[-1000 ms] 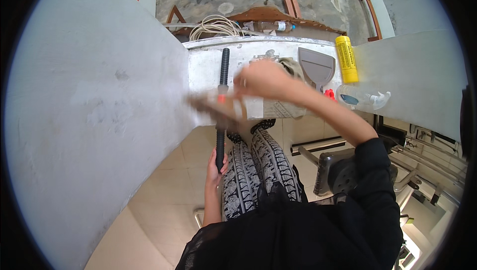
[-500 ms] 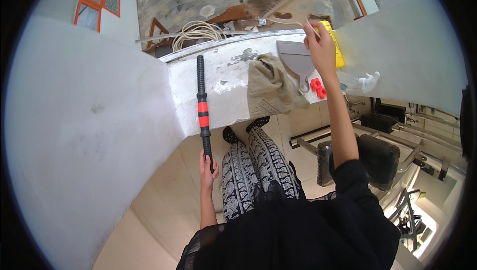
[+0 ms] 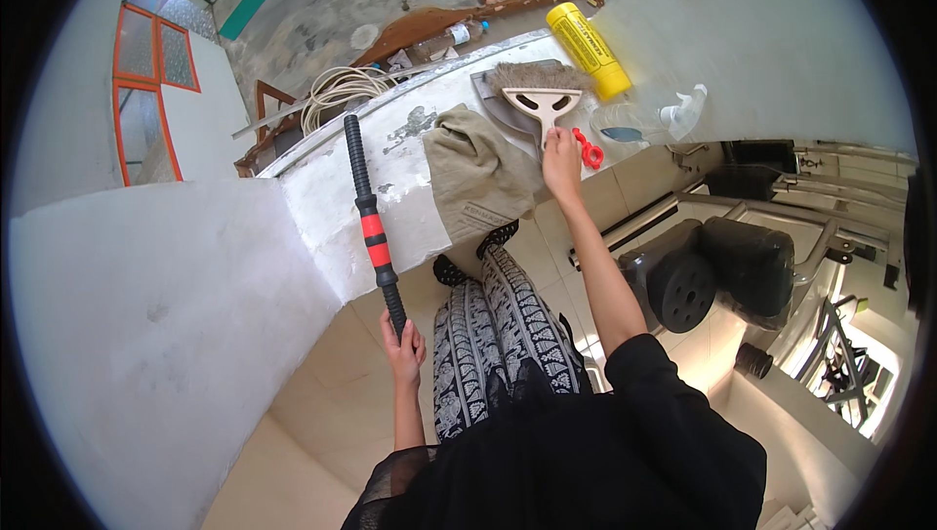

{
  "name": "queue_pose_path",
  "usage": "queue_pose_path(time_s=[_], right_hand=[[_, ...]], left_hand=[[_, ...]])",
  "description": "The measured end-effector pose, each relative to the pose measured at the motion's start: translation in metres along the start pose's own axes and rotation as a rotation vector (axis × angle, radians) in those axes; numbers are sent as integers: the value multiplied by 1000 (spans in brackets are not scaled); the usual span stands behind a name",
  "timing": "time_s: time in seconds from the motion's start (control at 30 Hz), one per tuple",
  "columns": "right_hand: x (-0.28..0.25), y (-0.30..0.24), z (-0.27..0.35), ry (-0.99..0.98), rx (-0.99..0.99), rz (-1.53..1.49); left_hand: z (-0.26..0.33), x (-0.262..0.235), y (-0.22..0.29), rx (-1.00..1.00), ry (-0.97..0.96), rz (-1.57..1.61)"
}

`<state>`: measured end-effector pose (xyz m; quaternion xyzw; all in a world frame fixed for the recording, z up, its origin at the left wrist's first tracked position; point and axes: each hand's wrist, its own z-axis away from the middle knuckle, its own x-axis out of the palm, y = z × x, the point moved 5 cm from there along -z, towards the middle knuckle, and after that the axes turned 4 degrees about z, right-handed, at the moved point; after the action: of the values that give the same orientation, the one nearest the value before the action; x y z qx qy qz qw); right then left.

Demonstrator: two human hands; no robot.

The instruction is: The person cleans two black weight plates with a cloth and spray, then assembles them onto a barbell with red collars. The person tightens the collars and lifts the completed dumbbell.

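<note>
My left hand (image 3: 403,348) is closed round the near end of a threaded black dumbbell bar (image 3: 358,164) with red bands at its middle. The bar slants up and away, its far part over the white ledge. At the right, my right hand (image 3: 560,161) grips the handle of a brush (image 3: 542,97) with a cream plastic head and grey-brown bristles. This brush lies over a grey dustpan (image 3: 495,105), hiding much of it. Left of the brush a folded olive cloth (image 3: 468,174) hangs over the ledge's front edge. Red star-shaped collars (image 3: 590,152) sit just right of my right hand.
On the ledge (image 3: 327,198) stand a yellow canister (image 3: 590,50) and a clear spray bottle (image 3: 656,122), towards the right wall. Behind it lie a coiled cream hose (image 3: 337,91) and a plastic bottle (image 3: 451,40). Gym equipment with black pads (image 3: 747,271) stands at the right.
My right hand has brought the brush down from the raised position beyond the ledge onto the dustpan. My left hand still holds the bar. The view has turned somewhat.
</note>
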<state>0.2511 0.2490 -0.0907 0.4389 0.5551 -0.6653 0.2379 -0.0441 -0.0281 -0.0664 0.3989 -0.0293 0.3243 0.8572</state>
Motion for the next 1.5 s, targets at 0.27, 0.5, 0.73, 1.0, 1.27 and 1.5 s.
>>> queue_pose_path(time_s=[0.27, 0.5, 0.73, 1.0, 1.27, 1.5], right_hand=[[-37, 15, 15, 306, 52, -243], [-138, 41, -42, 776, -151, -219], [-166, 50, -76, 347, -162, -266], [-164, 6, 21, -218, -286, -882], [-60, -106, 170, -998, -593, -534], [-18, -111, 201, -1121, -628, -435]], left_hand=[[-13, 31, -4, 6, -97, -29], [-18, 42, -4, 5, -121, -61], [-28, 36, -10, -30, -165, 33], [-46, 27, -10, -20, -151, -41], [-54, 25, -14, -52, -218, 75], [-51, 26, -12, -59, -270, 123]])
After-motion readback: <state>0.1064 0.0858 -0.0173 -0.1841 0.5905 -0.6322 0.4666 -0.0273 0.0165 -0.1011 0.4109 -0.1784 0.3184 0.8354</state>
